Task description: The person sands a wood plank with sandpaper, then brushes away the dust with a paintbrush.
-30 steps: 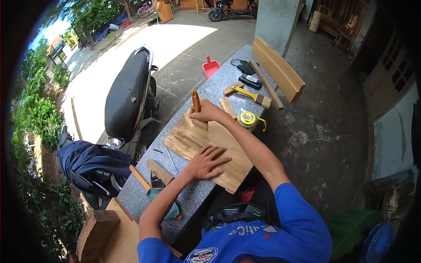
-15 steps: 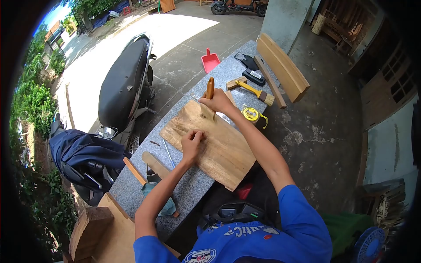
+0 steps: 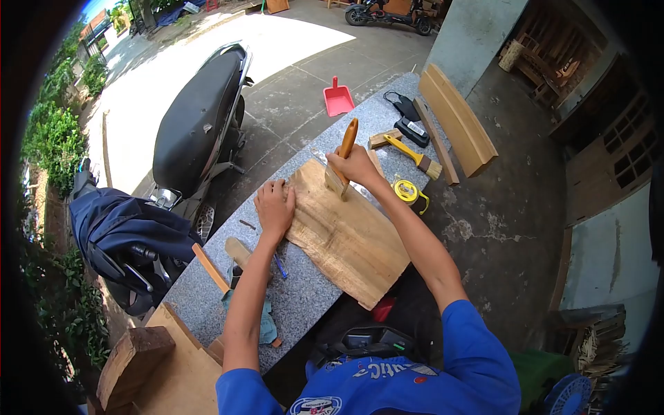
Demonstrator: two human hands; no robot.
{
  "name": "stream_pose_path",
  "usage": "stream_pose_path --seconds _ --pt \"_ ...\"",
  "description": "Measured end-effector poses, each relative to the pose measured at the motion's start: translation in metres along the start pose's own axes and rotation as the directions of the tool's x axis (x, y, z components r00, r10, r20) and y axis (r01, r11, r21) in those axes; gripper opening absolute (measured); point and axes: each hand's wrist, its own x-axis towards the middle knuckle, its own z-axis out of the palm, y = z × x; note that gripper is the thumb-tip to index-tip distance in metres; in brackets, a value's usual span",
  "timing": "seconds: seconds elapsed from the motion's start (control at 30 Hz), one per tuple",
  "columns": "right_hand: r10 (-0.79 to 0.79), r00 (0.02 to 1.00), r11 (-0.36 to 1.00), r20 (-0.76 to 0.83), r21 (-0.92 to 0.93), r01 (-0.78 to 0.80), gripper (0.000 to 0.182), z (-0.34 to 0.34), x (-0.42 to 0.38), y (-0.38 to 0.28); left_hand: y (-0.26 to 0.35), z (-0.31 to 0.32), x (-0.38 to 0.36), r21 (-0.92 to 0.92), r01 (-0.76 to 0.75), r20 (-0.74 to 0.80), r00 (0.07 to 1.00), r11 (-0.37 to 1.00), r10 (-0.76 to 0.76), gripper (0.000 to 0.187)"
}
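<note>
A rough-edged wooden board (image 3: 356, 238) lies at an angle on the speckled stone tabletop (image 3: 311, 304), its near end jutting past the edge. My right hand (image 3: 354, 166) is closed around a wide brush (image 3: 349, 138) with an orange-brown handle. The brush stands tilted, its lower end against the board's upper part. My left hand (image 3: 275, 207) rests at the board's left edge, fingers laid out and thumb touching the wood. Below that hand, a blue pen (image 3: 279, 267) lies on the stone beside a wooden strip (image 3: 237, 252), partly hidden by my left forearm.
A yellow-handled brush (image 3: 408, 152), a tape measure (image 3: 409, 194), a black device (image 3: 412, 131) and long planks (image 3: 456, 121) sit right of the board. A teal cloth (image 3: 266, 325) lies near my left forearm. Beyond the table stand a scooter (image 3: 197, 124) and a red dustpan (image 3: 338, 100).
My left hand has moved from the board's surface to its left edge, and its curled fingers have opened out. My right hand still holds the brush on the board. The view has shifted slightly.
</note>
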Motion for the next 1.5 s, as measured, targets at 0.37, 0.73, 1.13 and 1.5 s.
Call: stream_pose_path --seconds 0.37,0.73,1.13,1.5 --pt "0.004 0.989 0.999 -0.15 -0.051 -0.011 0.037 -0.001 -0.008 -0.011 -0.001 -0.001 -0.002 -0.028 0.021 -0.026 0.999 0.999 -0.022 0.029" --pt "-0.055 0.998 0.998 0.003 0.021 0.055 0.034 0.003 -0.019 0.004 -0.001 0.0 -0.001 -0.029 0.016 -0.025 1.0 0.999 -0.017 0.028" --pt "-0.006 0.999 0.984 0.051 -0.18 0.015 0.033 -0.005 -0.01 -0.015 -0.001 -0.001 -0.001 -0.043 0.018 -0.021 1.0 0.999 -0.019 0.029" --pt "0.012 0.922 0.968 -0.386 0.235 0.086 0.034 -0.013 -0.026 -0.013 -0.003 0.0 -0.001 -0.036 0.014 -0.034 0.999 0.999 -0.016 0.029"
